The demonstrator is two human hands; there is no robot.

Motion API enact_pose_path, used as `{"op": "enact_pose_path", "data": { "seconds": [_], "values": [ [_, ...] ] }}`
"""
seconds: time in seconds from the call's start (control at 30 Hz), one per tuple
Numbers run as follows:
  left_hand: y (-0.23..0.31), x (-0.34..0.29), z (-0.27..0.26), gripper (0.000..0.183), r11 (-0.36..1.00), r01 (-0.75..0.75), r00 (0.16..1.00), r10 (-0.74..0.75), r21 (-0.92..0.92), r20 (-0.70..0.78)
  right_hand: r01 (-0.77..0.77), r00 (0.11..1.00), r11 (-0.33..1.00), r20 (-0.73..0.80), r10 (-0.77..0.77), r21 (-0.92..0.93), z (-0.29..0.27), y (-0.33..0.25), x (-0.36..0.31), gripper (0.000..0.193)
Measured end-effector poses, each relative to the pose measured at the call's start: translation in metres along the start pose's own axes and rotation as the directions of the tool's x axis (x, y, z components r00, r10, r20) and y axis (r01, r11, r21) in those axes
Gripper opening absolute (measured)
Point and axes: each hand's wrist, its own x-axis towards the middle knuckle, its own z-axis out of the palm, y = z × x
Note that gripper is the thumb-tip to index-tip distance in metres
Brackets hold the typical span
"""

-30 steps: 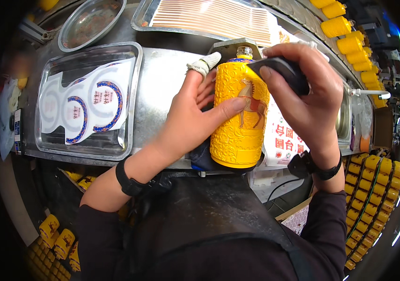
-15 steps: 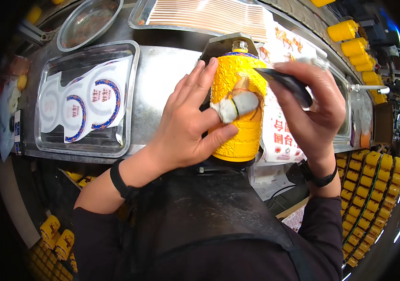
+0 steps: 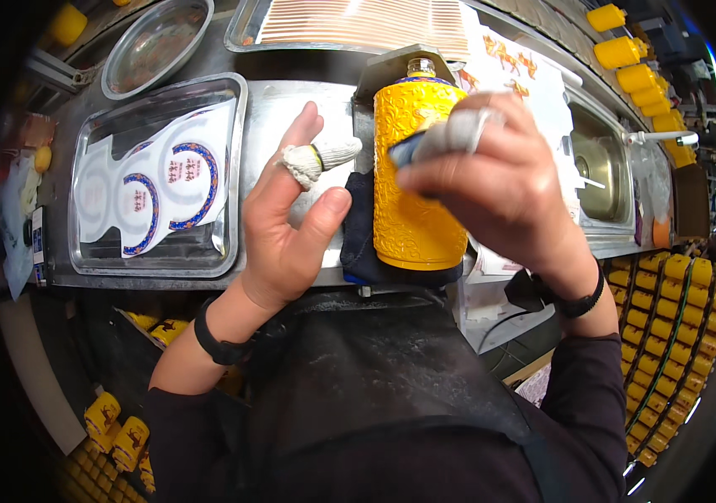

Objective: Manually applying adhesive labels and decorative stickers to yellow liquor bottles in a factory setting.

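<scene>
A yellow embossed bottle (image 3: pixel 412 226) lies with its glass-like neck (image 3: pixel 421 67) pointing away from me, against a dark angled metal bracket (image 3: pixel 383 71). Dark cloth (image 3: pixel 359 226) shows beneath its left side. Over the bottle's upper part, my right hand (image 3: pixel 496 172) is closed on a dark scraper (image 3: pixel 408 149), blurred and mostly covered by the fingers. My left hand (image 3: pixel 295 214) is held apart from the bottle, to its left, open with fingers spread. Each hand wears a whitish cloth finger cover.
To the left is a metal tray (image 3: pixel 236 193) with white decal sheets (image 3: pixel 182 176) bearing blue curved bands. Behind it stands a metal bowl (image 3: pixel 156 50). A tray of striped strips (image 3: pixel 358 21) lies at the back. Printed sheets (image 3: pixel 517 67) and a sink (image 3: pixel 601 168) are right. Yellow bottles (image 3: pixel 676 335) fill racks.
My left hand has let go of the bottle and moved left. My right hand has swung left over the bottle with the scraper. The bottle's horse picture no longer shows.
</scene>
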Motion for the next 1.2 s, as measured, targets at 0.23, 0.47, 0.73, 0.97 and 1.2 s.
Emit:
{"op": "enact_pose_path", "data": {
  "seconds": [0.23,0.47,0.73,0.97,1.2],
  "values": [
    [0.020,0.010,-0.003,0.067,0.985,0.153,0.959,-0.168,0.083,0.228,-0.263,0.948,0.895,-0.074,0.309,0.360,-0.003,0.005,-0.012,0.028],
    [0.021,0.022,0.015,0.123,0.972,-0.014,0.868,-0.105,0.236,0.486,-0.203,0.974,0.880,0.000,0.225,0.431,-0.010,-0.004,-0.061,0.027],
    [0.026,0.032,0.028,0.140,0.971,0.003,0.786,-0.150,0.240,0.600,-0.283,0.905,0.882,-0.200,0.376,0.377,0.006,-0.004,-0.071,0.026],
    [0.025,0.031,0.030,0.133,0.970,0.127,0.789,-0.225,0.207,0.571,-0.516,0.442,0.355,-0.113,0.890,0.780,0.027,-0.009,-0.061,0.024],
    [0.021,0.025,0.030,0.137,0.952,0.270,0.781,-0.304,0.143,0.546,-0.344,0.347,0.195,-0.069,0.935,0.918,0.030,-0.004,-0.072,0.019]
  ]
}}
